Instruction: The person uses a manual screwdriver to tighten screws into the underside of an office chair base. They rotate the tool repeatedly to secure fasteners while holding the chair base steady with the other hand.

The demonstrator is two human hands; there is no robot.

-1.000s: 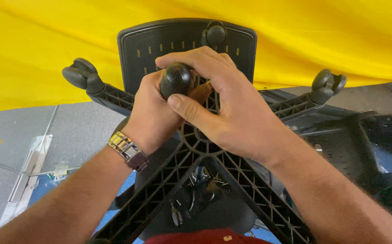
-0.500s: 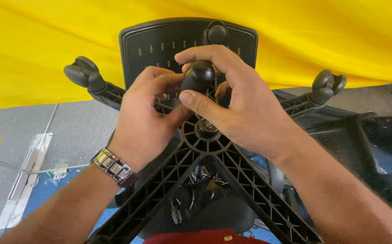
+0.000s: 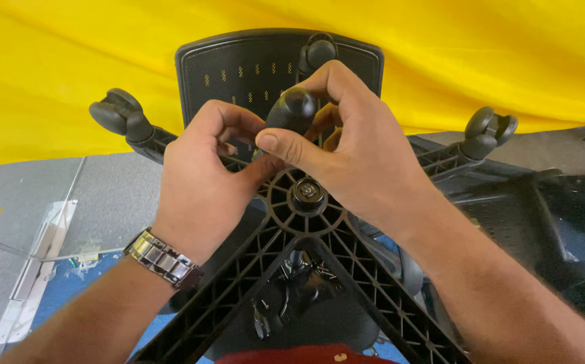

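Both hands are meeting over the hub [image 3: 308,192] of an upturned black chair base [image 3: 346,269]. The right hand [image 3: 356,158] is pinching a black caster [image 3: 291,111], thumb on its near side and fingers curling over the far side, so the grip is clamped on the caster. The caster is sitting just above and left of the hub, in the middle of the scene. The left hand [image 3: 201,178] is closing in beside it, fingers curled and thumb tip touching the right thumb; whether it is gripping anything is hidden by the fingers. A metal watch [image 3: 163,258] is sitting on the left wrist.

Fitted casters are showing at the far left arm end [image 3: 120,114], the right arm end [image 3: 488,131] and the far end [image 3: 318,52]. A black perforated panel [image 3: 238,74] is standing behind the hands, partly covered by them. A yellow sheet [image 3: 70,61] is filling the background. Grey floor [image 3: 97,195] is lying at the left.
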